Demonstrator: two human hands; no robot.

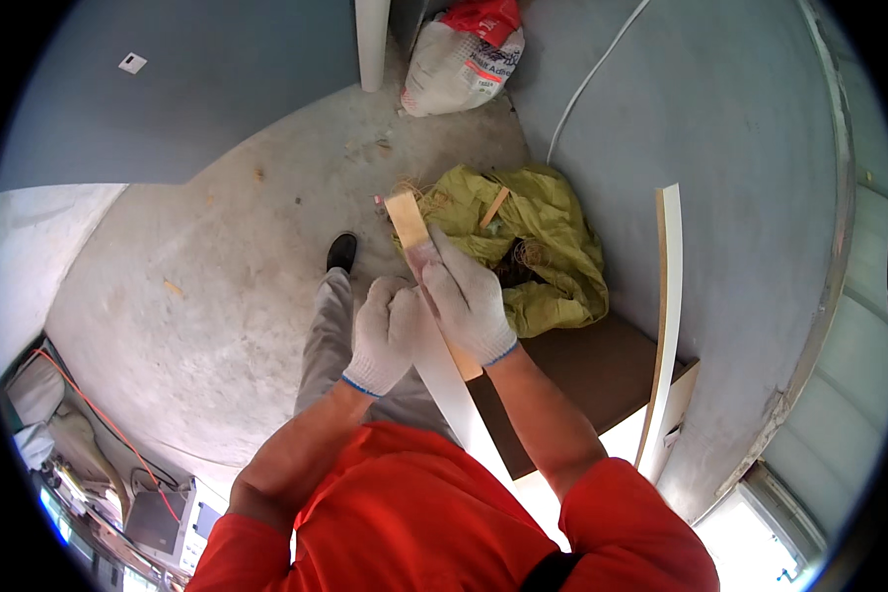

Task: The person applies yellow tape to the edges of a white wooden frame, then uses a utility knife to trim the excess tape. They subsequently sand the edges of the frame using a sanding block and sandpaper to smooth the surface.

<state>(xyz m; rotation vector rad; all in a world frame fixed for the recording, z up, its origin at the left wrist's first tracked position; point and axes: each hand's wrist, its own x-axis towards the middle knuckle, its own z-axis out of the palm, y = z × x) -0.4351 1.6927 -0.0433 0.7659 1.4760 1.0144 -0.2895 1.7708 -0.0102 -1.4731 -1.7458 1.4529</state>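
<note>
Both my hands wear white knitted gloves with blue cuffs. My right hand (469, 306) is closed around a flat light-wood strip (405, 219), whose far end sticks out past the fingers and whose near end shows by the wrist. Beneath it a long white board strip (469, 414) runs back toward my body. Against the left edge of this white strip, my left hand (383, 333) is closed, its fingers curled on the strip's far part. The two hands are close together, and the fingertips are partly hidden.
An olive woven sack (572, 242) with scraps lies beyond my right hand. A brown panel (582, 380) is under my right forearm, with a white-faced board (669, 286) upright beside it. A white bag (454, 69) stands far off by the grey wall (750, 178). An orange cord (109, 419) is at left.
</note>
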